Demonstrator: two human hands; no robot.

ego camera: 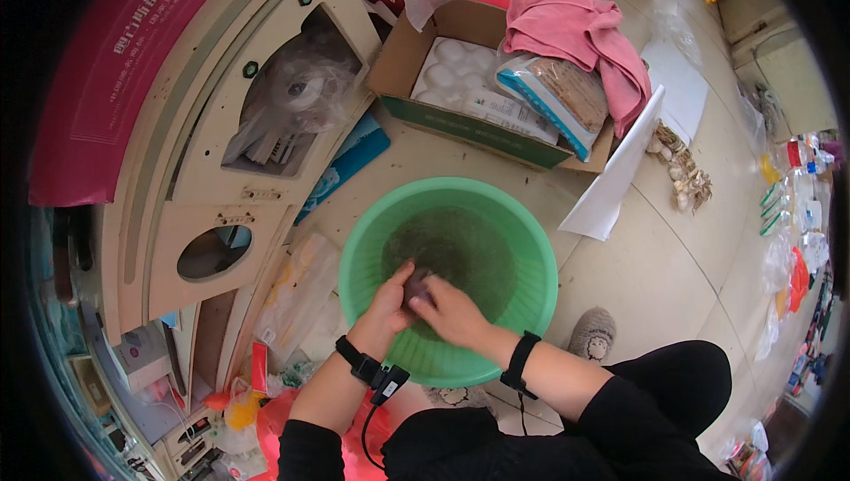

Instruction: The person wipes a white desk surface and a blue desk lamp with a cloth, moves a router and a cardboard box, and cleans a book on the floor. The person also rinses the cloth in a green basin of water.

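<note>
A light green plastic basin [448,183] stands on the floor before me, with murky greyish-brown water [458,242] in it. My left hand [388,301] holds a small dark brownish-purple thing [417,288] over the water, its thumb up along the near side. From the right, my right hand [455,313] closes over the same thing, fingers curled onto it. What it is cannot be told, since the fingers cover much of it. Black straps circle both wrists.
Beyond the basin stands a cardboard box [465,135] with a white egg tray [455,59], a plastic-wrapped package [564,96] and a pink towel [564,22]. Garlic bulbs [680,172] lie at right. A cream cabinet [219,149] rises at left; a red plastic bag [275,424] sits nearby.
</note>
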